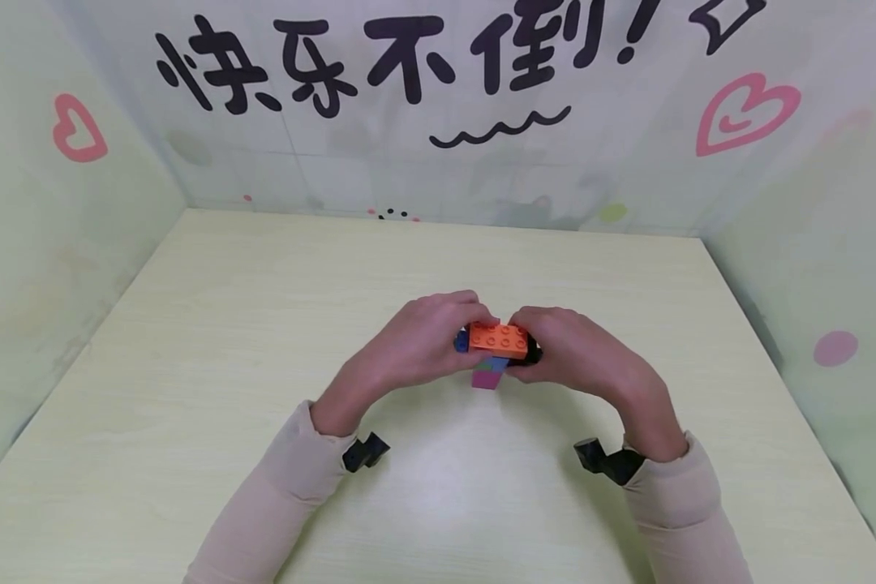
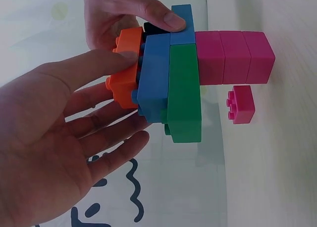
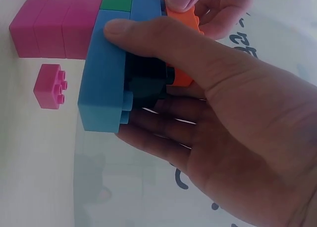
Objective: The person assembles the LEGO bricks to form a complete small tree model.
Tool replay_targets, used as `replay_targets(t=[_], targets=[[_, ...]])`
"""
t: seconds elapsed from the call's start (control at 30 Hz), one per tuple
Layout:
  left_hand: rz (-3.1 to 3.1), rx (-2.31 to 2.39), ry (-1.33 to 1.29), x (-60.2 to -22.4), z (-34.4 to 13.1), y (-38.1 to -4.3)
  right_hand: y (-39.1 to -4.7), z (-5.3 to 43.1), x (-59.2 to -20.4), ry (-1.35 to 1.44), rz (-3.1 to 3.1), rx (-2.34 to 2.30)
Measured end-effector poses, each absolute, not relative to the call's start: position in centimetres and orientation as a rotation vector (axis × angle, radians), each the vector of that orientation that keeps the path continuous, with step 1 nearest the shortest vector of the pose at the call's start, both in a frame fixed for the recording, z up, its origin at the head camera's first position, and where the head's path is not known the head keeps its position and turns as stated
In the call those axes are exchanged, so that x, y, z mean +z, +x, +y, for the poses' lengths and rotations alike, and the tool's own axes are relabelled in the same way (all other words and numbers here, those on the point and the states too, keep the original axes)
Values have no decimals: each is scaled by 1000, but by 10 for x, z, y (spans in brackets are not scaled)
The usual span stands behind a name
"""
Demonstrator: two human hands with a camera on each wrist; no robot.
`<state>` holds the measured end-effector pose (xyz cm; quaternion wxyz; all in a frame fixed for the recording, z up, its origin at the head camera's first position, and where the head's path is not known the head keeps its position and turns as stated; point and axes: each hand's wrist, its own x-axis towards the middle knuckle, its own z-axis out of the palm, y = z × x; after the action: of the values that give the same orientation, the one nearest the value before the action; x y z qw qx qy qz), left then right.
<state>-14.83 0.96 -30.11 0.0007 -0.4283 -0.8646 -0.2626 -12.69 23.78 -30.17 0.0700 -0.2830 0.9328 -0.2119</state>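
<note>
A tower of toy building bricks stands on the table between both hands. Its column of pink bricks (image 2: 234, 57) carries a green brick (image 2: 184, 93) and a light blue brick (image 3: 104, 81) side by side. Above these come a blue brick (image 2: 154, 78) and a black brick (image 3: 146, 78), topped by an orange brick (image 1: 498, 341). My left hand (image 1: 431, 337) pinches the orange brick, thumb on its near side and fingers behind. With its thumb on the light blue brick, my right hand (image 1: 573, 347) grips the tower's right side, its fingers curving round the back.
A loose pink brick (image 2: 241, 105) lies on the table close to the column, seen in both wrist views. The pale wooden table (image 1: 263, 276) is bordered by printed walls (image 1: 380, 162) at the back and sides. A black wrist mount (image 1: 365, 452) sits at the left sleeve.
</note>
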Motion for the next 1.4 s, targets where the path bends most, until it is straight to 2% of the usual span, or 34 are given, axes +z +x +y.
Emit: replay_targets(t=[0.93, 1.4], targets=[[-2720, -799, -1345, -302, 11, -150, -125, 236, -303, -867, 2860, -552], [-2729, -854, -1358, -303, 11, -152, -124, 252, -289, -854, 2798, -752]])
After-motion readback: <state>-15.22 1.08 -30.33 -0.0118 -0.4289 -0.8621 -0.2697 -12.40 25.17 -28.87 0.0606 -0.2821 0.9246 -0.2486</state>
